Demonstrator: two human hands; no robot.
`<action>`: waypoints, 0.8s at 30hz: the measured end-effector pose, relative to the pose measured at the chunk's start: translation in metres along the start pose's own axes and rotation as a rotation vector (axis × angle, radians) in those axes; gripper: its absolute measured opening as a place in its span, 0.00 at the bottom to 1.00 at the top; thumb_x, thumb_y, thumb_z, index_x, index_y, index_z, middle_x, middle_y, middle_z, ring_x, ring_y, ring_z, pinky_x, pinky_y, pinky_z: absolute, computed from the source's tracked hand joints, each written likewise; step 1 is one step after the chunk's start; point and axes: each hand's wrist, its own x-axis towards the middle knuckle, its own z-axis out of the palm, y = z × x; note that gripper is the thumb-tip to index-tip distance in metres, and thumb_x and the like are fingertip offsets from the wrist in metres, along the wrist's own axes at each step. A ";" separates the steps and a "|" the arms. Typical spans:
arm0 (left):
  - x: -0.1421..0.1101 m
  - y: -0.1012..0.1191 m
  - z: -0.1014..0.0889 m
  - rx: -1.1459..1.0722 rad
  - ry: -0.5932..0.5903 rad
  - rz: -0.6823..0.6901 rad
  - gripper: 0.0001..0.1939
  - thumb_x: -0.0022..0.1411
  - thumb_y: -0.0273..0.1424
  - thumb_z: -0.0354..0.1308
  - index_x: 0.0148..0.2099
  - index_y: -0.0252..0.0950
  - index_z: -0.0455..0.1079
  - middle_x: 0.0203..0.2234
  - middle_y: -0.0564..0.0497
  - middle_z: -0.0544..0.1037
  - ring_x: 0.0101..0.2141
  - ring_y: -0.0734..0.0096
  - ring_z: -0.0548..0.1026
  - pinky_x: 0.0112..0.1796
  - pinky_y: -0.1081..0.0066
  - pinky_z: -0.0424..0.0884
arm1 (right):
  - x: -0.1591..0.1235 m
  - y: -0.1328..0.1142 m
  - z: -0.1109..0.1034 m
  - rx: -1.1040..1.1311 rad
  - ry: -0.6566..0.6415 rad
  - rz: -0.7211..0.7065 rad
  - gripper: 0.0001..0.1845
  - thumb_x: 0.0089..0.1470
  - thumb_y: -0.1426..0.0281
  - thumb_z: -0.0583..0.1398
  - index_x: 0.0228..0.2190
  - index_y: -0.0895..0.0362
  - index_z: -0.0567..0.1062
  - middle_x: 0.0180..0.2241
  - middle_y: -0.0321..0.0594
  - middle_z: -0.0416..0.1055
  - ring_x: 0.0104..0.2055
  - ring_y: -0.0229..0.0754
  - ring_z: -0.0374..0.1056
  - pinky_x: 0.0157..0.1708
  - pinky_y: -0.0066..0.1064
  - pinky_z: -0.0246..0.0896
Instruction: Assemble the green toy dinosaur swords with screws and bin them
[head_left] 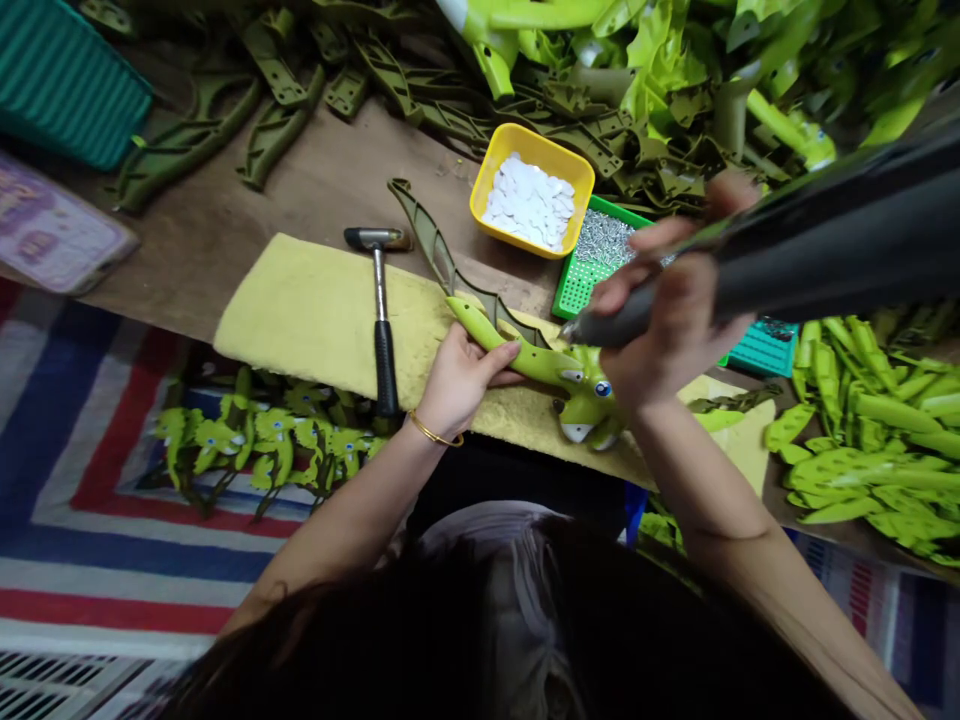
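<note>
Head view: left hand (461, 385) curled round a long lime-green plastic animal-headed toy part (581, 385), which lies on a yellow foam pad (322, 300). Right hand (675, 320) clenched on a black electric screwdriver (810, 240) — tip just above the toy part. Black-handled steel hammer (381, 320) nearby — on the pad.
</note>
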 end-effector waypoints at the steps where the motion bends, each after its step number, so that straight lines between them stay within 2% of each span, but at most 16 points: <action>1: -0.001 0.000 0.001 0.015 -0.008 -0.022 0.28 0.43 0.33 0.73 0.41 0.35 0.60 0.34 0.50 0.79 0.33 0.65 0.80 0.30 0.68 0.80 | 0.014 0.008 0.002 0.039 0.126 -0.064 0.24 0.55 0.49 0.57 0.50 0.45 0.64 0.36 0.33 0.68 0.19 0.28 0.60 0.17 0.28 0.58; 2: -0.001 0.001 0.001 0.034 -0.008 -0.036 0.27 0.43 0.34 0.73 0.41 0.35 0.61 0.34 0.49 0.79 0.33 0.65 0.80 0.31 0.68 0.80 | 0.027 0.019 0.004 0.043 0.235 -0.117 0.24 0.55 0.50 0.58 0.49 0.47 0.64 0.37 0.34 0.68 0.19 0.28 0.60 0.17 0.28 0.58; 4: 0.000 0.002 0.001 0.060 0.023 -0.018 0.25 0.46 0.36 0.72 0.40 0.34 0.62 0.33 0.49 0.79 0.34 0.64 0.81 0.32 0.68 0.80 | 0.048 0.045 0.006 -0.033 0.356 -0.134 0.27 0.54 0.48 0.58 0.48 0.51 0.65 0.36 0.37 0.68 0.19 0.28 0.59 0.18 0.27 0.59; 7: 0.005 0.005 -0.004 0.061 0.094 0.080 0.24 0.48 0.38 0.70 0.40 0.35 0.62 0.29 0.51 0.79 0.34 0.64 0.81 0.34 0.66 0.80 | 0.057 0.075 0.007 -0.119 0.356 -0.078 0.28 0.53 0.46 0.57 0.46 0.52 0.67 0.32 0.36 0.68 0.19 0.29 0.59 0.19 0.28 0.61; 9: 0.009 0.007 -0.007 0.068 0.093 0.100 0.24 0.47 0.38 0.71 0.40 0.35 0.62 0.27 0.53 0.78 0.33 0.65 0.81 0.35 0.66 0.80 | 0.053 0.084 0.006 -0.106 0.321 -0.065 0.27 0.52 0.47 0.58 0.46 0.52 0.68 0.30 0.33 0.68 0.19 0.30 0.63 0.20 0.29 0.64; 15: 0.012 0.006 -0.011 0.062 0.079 0.095 0.23 0.48 0.36 0.70 0.40 0.35 0.62 0.28 0.53 0.78 0.33 0.65 0.81 0.35 0.66 0.80 | 0.043 0.086 0.002 -0.117 0.250 -0.046 0.23 0.54 0.48 0.58 0.44 0.49 0.70 0.29 0.32 0.67 0.24 0.34 0.70 0.24 0.30 0.68; 21: 0.011 0.003 -0.010 0.048 0.064 0.106 0.24 0.48 0.37 0.70 0.40 0.35 0.61 0.28 0.52 0.77 0.33 0.64 0.81 0.35 0.65 0.80 | 0.041 0.077 0.005 -0.018 0.249 -0.074 0.18 0.50 0.51 0.62 0.37 0.49 0.71 0.29 0.30 0.67 0.19 0.29 0.62 0.21 0.28 0.61; 24: 0.011 0.004 -0.010 0.044 0.059 0.113 0.24 0.47 0.37 0.70 0.40 0.35 0.61 0.29 0.53 0.77 0.33 0.65 0.81 0.34 0.66 0.80 | 0.041 0.077 0.004 -0.011 0.239 -0.082 0.18 0.49 0.52 0.62 0.36 0.50 0.71 0.31 0.32 0.68 0.19 0.30 0.62 0.20 0.29 0.60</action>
